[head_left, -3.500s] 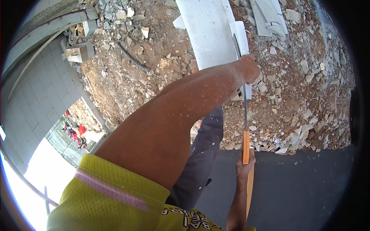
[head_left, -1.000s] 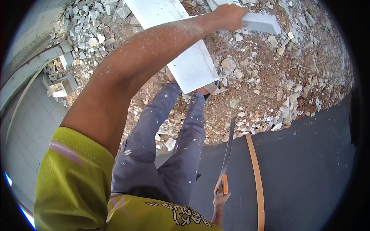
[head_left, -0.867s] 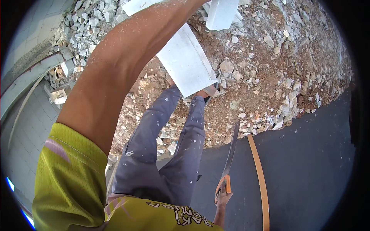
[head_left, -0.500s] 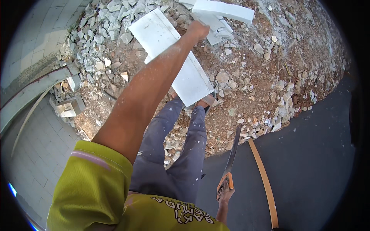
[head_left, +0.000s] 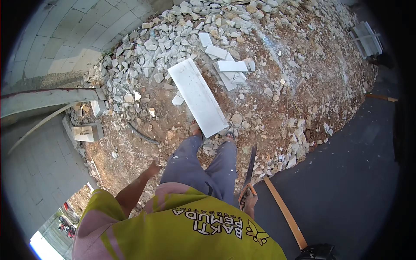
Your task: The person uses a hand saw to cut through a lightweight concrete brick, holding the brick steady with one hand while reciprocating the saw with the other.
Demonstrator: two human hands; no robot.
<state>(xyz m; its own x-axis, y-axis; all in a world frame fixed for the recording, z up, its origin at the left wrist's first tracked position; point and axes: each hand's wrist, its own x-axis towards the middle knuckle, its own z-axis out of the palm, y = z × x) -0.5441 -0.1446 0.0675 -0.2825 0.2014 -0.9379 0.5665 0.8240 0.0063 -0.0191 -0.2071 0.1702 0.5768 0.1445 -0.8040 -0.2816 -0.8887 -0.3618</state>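
My right hand point(head_left: 249, 200) is closed around the orange handle of a handsaw point(head_left: 251, 167), held low beside my right leg with its dark blade pointing forward. Hanging by my left thigh, my left hand point(head_left: 151, 169) is empty, its fingers loosely apart. Just beyond my feet lies a long white block point(head_left: 198, 97), flat on the rubble and slanting away to the left. Past it, to the right, is a loose pile of smaller white pieces, with a short white strip point(head_left: 232, 66) on top. A white offcut point(head_left: 178, 99) sits against the long block's left side.
Grey broken stones point(head_left: 156, 45) cover the far ground. A block wall point(head_left: 60, 37) rises at the left, near a beam point(head_left: 52, 100) and a pale box-shaped block point(head_left: 86, 132). At the right a dark surface point(head_left: 329, 182) carries a wooden strip point(head_left: 284, 212).
My left hand has drawn back from the white pieces at the far side down to my left thigh. The saw stays in my right hand. The view has tilted and widened.
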